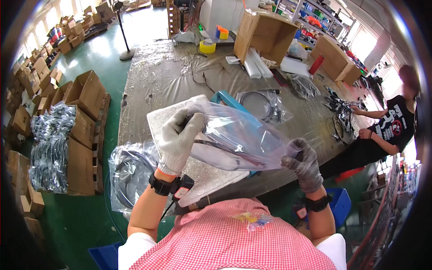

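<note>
Ctr of frame: L hand (179, 137) & R hand (304, 165) grip clear bag (245, 135) at 2 ends. Might tear if pulled too hard, or slip b/c of a loose pinch.

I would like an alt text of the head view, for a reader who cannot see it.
A person's left hand and right hand, both gloved, hold a clear plastic bag above a white pad at a workbench. Bagged coiled cables lie nearby; at the right, another person, dressed in black, is beside the workbench.
</note>
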`<control>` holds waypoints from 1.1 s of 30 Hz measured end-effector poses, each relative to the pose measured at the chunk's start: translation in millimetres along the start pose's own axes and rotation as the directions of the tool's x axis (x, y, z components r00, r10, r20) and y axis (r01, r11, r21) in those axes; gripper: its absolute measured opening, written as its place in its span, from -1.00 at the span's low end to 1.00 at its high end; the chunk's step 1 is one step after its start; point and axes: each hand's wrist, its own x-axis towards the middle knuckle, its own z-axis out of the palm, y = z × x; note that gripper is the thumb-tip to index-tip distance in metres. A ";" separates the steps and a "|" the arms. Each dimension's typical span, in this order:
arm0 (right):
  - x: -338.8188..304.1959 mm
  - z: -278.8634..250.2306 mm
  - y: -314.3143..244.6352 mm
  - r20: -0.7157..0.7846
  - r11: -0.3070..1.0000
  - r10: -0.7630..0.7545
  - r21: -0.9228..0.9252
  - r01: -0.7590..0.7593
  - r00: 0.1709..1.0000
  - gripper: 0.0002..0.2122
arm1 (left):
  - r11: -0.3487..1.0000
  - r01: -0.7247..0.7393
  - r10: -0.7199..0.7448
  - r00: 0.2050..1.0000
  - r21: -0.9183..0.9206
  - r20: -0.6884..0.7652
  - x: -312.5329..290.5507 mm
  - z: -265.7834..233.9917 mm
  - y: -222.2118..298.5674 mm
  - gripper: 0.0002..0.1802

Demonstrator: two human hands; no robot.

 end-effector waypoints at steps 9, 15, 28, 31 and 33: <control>-3.0 20.6 3.4 0.050 0.981 0.172 -0.098 -0.167 0.984 -0.81 | 0.996 0.001 -0.007 0.998 -0.087 -0.059 14.8 -25.4 -25.2 -0.80; -2.6 19.1 -2.3 0.339 0.954 0.267 0.042 -0.298 0.902 -0.73 | 0.959 -0.058 0.060 0.998 0.277 0.000 49.0 -21.0 26.8 -0.80; 70.7 -24.8 170.8 0.127 0.893 0.427 0.097 -0.440 0.895 -0.64 | 0.496 0.205 -0.674 0.703 0.844 0.226 129.5 57.1 -175.6 -0.80; 137.2 4.2 179.4 0.090 0.974 0.224 -0.060 -0.219 0.970 -0.57 | 0.451 0.210 -0.708 0.676 0.868 0.204 139.7 74.3 -171.8 -0.77; 185.2 30.5 210.9 0.165 0.989 0.047 -0.143 -0.023 0.985 -0.65 | 0.417 0.208 -0.736 0.649 0.885 0.194 142.9 73.8 -177.4 -0.70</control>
